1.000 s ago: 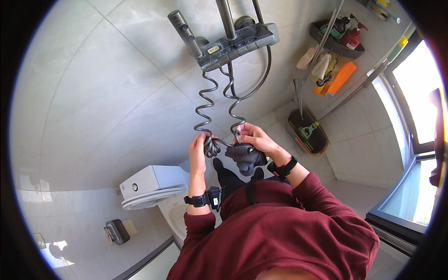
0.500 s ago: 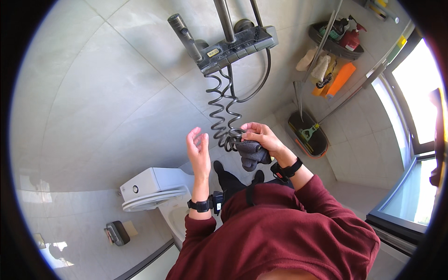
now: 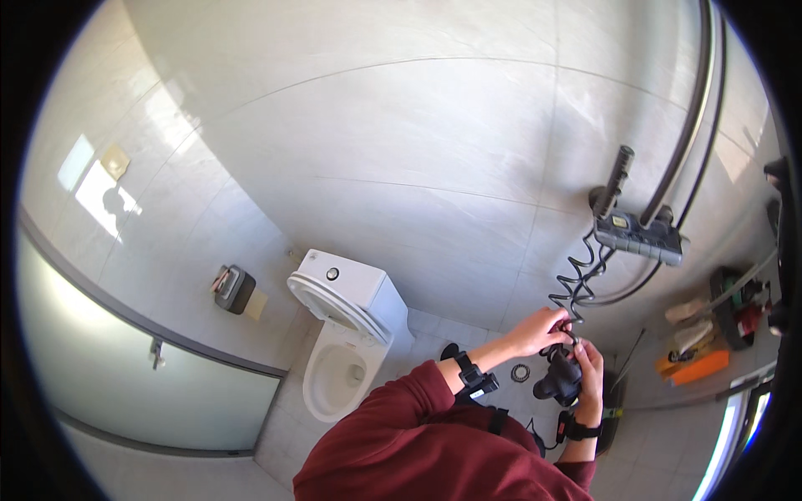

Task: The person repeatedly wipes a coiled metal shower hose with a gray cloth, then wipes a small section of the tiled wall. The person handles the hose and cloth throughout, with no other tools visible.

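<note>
My left hand (image 3: 540, 331) is closed at the lower end of a black coiled hose (image 3: 576, 280), its fingers pinched close to the coils. Just right of and below it, my right hand (image 3: 590, 371) grips a bunched dark grey cloth (image 3: 558, 380), which hangs under the coils. Fingers and cloth hide part of the hose's end. The hose runs up to a dark shower control unit (image 3: 639, 238) on the wall.
Left of me stands a white toilet (image 3: 317, 380) with its lid raised. A tissue box (image 3: 234, 290) is on the wall beyond it. A round drain (image 3: 520, 373) shows in the floor. At right hang an orange cloth (image 3: 700, 367) and a corner shelf (image 3: 735, 321) with bottles.
My left hand has gone from open and apart to closed at the coil's lower end. The right hand still holds the cloth. The view has swung left, bringing the toilet into fuller sight.
</note>
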`<action>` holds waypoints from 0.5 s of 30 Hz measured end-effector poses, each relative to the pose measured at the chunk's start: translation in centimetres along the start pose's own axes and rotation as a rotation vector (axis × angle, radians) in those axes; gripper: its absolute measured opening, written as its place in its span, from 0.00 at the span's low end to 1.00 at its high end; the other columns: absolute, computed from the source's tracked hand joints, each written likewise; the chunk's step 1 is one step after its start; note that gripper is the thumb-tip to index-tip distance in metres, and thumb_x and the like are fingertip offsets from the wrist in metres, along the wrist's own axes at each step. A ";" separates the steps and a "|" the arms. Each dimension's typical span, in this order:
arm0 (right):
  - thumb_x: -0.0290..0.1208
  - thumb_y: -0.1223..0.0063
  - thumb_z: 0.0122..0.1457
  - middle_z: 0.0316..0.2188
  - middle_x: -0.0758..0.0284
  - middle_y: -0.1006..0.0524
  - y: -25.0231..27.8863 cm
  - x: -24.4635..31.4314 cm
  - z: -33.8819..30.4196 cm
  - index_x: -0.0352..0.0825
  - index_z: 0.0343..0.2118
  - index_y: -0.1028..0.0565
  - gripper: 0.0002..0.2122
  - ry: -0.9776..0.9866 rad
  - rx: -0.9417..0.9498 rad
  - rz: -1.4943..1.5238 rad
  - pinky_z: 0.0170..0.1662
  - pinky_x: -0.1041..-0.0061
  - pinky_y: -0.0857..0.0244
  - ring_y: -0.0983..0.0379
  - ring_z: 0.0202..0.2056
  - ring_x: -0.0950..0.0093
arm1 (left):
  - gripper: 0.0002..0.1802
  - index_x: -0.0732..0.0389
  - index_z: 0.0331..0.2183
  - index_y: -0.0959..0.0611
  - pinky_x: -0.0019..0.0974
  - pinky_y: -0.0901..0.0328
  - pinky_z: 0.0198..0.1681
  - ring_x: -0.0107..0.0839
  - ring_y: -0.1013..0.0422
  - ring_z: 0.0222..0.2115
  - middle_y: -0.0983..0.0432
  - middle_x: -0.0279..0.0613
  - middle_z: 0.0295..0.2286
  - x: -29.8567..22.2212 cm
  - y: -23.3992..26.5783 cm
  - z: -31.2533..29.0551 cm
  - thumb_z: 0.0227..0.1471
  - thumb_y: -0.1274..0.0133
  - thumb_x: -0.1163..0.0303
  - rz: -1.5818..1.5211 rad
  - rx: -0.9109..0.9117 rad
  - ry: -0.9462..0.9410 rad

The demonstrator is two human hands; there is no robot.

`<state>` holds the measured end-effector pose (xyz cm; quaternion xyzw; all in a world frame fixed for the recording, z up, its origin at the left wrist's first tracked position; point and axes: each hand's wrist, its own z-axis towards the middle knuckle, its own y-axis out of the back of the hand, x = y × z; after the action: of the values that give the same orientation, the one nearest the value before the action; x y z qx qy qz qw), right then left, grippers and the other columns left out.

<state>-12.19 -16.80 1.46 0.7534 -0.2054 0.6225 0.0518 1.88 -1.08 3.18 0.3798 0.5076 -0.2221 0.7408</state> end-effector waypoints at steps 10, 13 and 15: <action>0.27 0.48 0.66 0.33 0.72 0.22 -1.1 -2.3 0.5 0.31 0.44 0.26 0.08 0.156 -0.063 0.084 0.40 0.85 0.36 0.30 0.36 0.86 | 0.16 0.63 0.31 0.25 0.46 0.37 0.28 0.48 0.29 0.24 0.25 0.47 0.22 0.3 -2.6 -0.4 0.53 0.39 0.61 0.133 -0.247 0.045; 0.33 0.51 0.69 0.33 0.77 0.25 -1.0 -2.3 0.2 0.30 0.45 0.23 0.11 0.194 -0.040 -0.059 0.37 0.88 0.41 0.34 0.34 0.88 | 0.14 0.63 0.32 0.25 0.48 0.36 0.33 0.49 0.29 0.29 0.25 0.47 0.25 1.0 -3.1 -1.2 0.52 0.40 0.65 0.167 -0.243 0.084; 0.33 0.50 0.69 0.33 0.76 0.24 -1.0 -2.3 -0.1 0.30 0.44 0.22 0.11 0.249 -0.022 -0.095 0.38 0.88 0.41 0.34 0.35 0.88 | 0.13 0.63 0.32 0.25 0.48 0.36 0.35 0.49 0.29 0.31 0.25 0.47 0.26 1.5 -2.9 -1.6 0.52 0.40 0.65 0.142 -0.239 0.063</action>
<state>-12.23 -15.29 -0.52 0.6785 -0.1683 0.7059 0.1144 -0.60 -1.53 0.53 0.3305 0.5252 -0.0949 0.7784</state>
